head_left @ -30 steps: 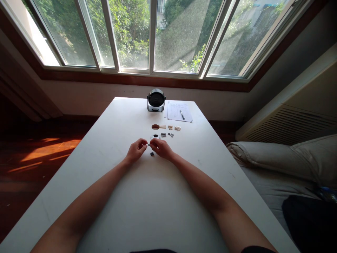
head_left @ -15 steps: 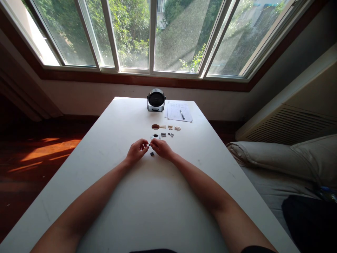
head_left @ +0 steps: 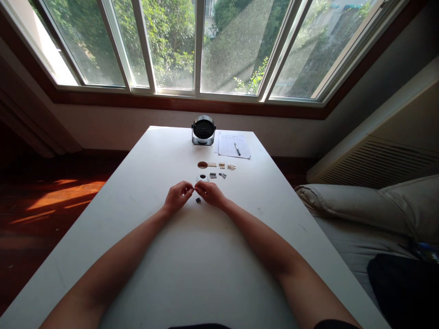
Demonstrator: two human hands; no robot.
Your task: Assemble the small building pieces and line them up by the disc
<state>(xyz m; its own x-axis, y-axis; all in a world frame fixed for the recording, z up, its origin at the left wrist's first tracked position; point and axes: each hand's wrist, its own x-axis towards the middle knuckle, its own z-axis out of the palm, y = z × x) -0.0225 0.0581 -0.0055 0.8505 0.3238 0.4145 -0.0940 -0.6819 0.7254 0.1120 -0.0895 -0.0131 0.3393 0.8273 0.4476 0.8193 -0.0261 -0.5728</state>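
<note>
Over the middle of the white table (head_left: 199, 256), my left hand (head_left: 179, 195) and my right hand (head_left: 210, 192) meet at the fingertips. Both are closed in a pinch, and whatever is between them is too small and covered to name. Just below the fingertips lies a small dark block-like piece (head_left: 198, 200). Right behind my right hand is a round metal ring (head_left: 206, 177), partly covered by the fingers. Small dark grey pieces (head_left: 213, 175) lie in short rows to its right, beside a looser group of dark pieces (head_left: 222, 175).
Farther back are a round hole (head_left: 202, 165) in the tabletop and several small copper-coloured pieces (head_left: 212, 164) with more groups to the right. A black round device on a stand (head_left: 203, 129) and paper sheets (head_left: 228, 144) with a pen (head_left: 237, 148) sit near the far edge.
My fingertips have come together. The tiny dark piece that showed between them is now hidden. Everything on the table stays in place.
</note>
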